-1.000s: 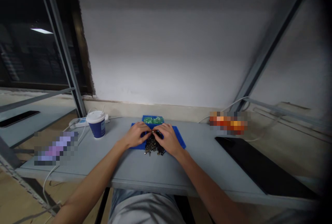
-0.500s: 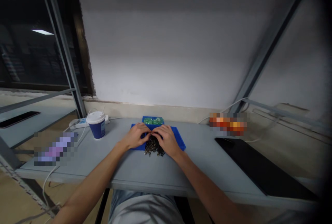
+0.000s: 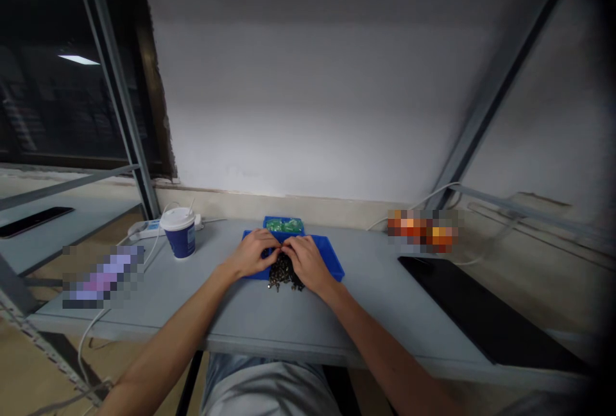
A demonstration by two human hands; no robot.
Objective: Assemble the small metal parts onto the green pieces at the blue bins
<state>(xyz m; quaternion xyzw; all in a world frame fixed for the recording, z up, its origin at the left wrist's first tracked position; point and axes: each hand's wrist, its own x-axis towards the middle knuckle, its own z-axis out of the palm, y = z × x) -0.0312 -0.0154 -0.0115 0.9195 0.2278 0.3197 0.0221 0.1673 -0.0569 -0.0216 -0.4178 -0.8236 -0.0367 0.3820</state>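
Right in front of you, a heap of small metal parts (image 3: pixel 279 273) lies on the smooth grey table (image 3: pixel 240 323), dark and brassy, with glints along a loose, jagged near edge. Two shallow blue trays with straight rims sit beside it, the left tray (image 3: pixel 257 274) and the right tray (image 3: pixel 332 259), both partly covered by your hands. Behind them, near the wall, a smaller blue box (image 3: pixel 283 218) holds crinkled, shiny green packets (image 3: pixel 285 226).

Over to your left stands a blue paper cup (image 3: pixel 181 241) with a white lid, just beside a white power strip (image 3: pixel 147 230) and its thin cables. Nearer the table's left end lies a flat, pixelated purple item (image 3: pixel 104 275). Off to your right there's a flat black panel (image 3: pixel 486 313), and behind it a pixelated orange item (image 3: pixel 421 230). Your own hands and wrists stand in the way of the heap's far side and of the trays' inner parts.

Your left hand (image 3: pixel 253 253) is curled, thumb and forefinger brought close together above the heap. Your right hand (image 3: pixel 306 260) mirrors it, its fingertips meeting or nearly meeting the left ones. Whether a small part is pinched between them, you can't tell at this size.
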